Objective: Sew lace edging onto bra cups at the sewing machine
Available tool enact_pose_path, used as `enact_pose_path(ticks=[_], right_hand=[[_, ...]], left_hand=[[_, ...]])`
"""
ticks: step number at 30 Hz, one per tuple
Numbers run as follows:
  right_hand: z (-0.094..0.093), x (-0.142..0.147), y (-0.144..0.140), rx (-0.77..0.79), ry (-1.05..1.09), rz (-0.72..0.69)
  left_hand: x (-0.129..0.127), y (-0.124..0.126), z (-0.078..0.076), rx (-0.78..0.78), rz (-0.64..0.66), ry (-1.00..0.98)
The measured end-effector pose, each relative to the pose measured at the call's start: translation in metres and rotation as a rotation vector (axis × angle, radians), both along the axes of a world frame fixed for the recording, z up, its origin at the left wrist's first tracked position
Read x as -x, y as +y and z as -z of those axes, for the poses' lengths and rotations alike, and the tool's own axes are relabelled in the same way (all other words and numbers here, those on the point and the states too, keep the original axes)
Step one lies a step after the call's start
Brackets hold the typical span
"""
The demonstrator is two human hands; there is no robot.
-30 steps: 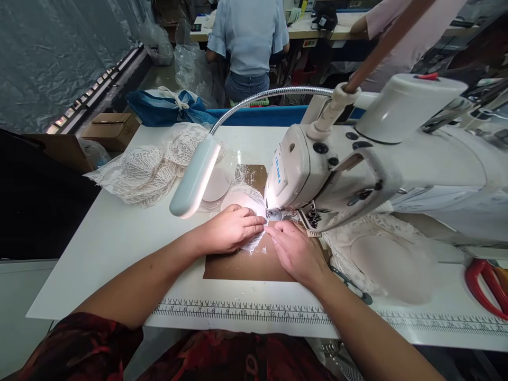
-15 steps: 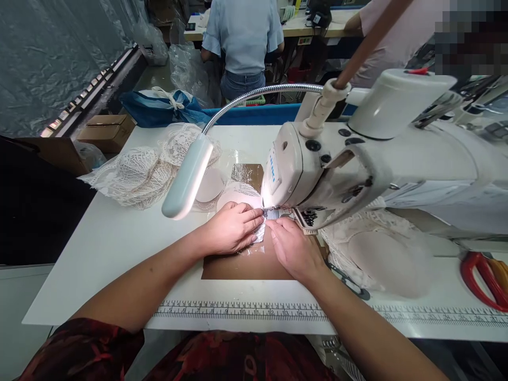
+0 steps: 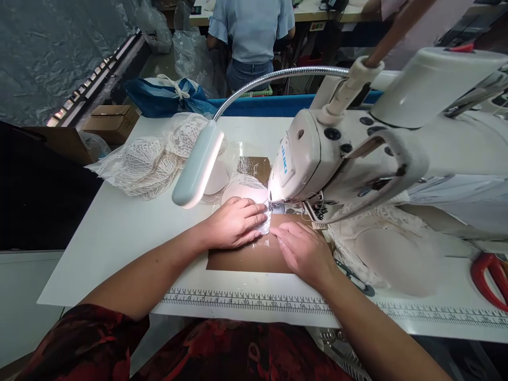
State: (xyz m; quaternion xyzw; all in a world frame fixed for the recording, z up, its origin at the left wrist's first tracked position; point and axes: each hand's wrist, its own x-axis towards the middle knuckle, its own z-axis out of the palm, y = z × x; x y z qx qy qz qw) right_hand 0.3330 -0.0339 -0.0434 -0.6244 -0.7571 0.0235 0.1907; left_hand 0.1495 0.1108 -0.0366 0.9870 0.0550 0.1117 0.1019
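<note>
Both hands are pressed flat on the lace piece (image 3: 263,226) at centre frame, just below the needle area of the sewing machine (image 3: 301,159).

Left hand (image 3: 234,222): palm down, fingers extended onto the lace, nothing pinched; the grip is open and flat.

Right hand (image 3: 304,248): likewise flat, fingertips touching the lace edge from the right; no closed grip.

Change over the last second: less lace is exposed between the hands than before, and the hands are slightly closer to the machine head. Judged as the fabric being fed under the presser foot, the seam advancing.

A padded cup (image 3: 242,193) lies just behind the left hand. A lace stack (image 3: 146,164) sits at upper left of the table (image 3: 119,233); red scissors (image 3: 488,278) at the right edge.
</note>
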Motion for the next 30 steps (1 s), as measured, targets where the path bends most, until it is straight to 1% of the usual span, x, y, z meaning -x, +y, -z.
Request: enact_pose_path(ticks=[7, 10, 17, 23, 26, 28, 30], right_hand=[[-0.001, 0.001, -0.001, -0.043, -0.026, -0.084], [-0.002, 0.002, -0.002, -0.048, -0.028, -0.092], [0.001, 0.002, -0.003, -0.066, 0.002, -0.048], [0.002, 0.004, -0.003, -0.113, 0.050, 0.017], [0.000, 0.006, -0.001, -0.082, 0.042, -0.036], [-0.002, 0.009, 0.000, -0.025, 0.007, -0.081], [-0.003, 0.010, 0.000, 0.027, -0.034, -0.095]], left_hand=[[0.003, -0.001, -0.003, 0.031, 0.042, -0.049], [0.003, -0.002, -0.005, 0.047, 0.051, -0.051], [-0.003, -0.007, -0.002, 0.013, -0.048, -0.006], [-0.002, -0.007, -0.004, 0.166, -0.041, 0.008], [-0.002, -0.007, -0.007, 0.226, -0.067, 0.002], [-0.002, -0.008, -0.008, 0.291, -0.094, -0.021], [-0.002, -0.008, -0.009, 0.362, -0.113, -0.051]])
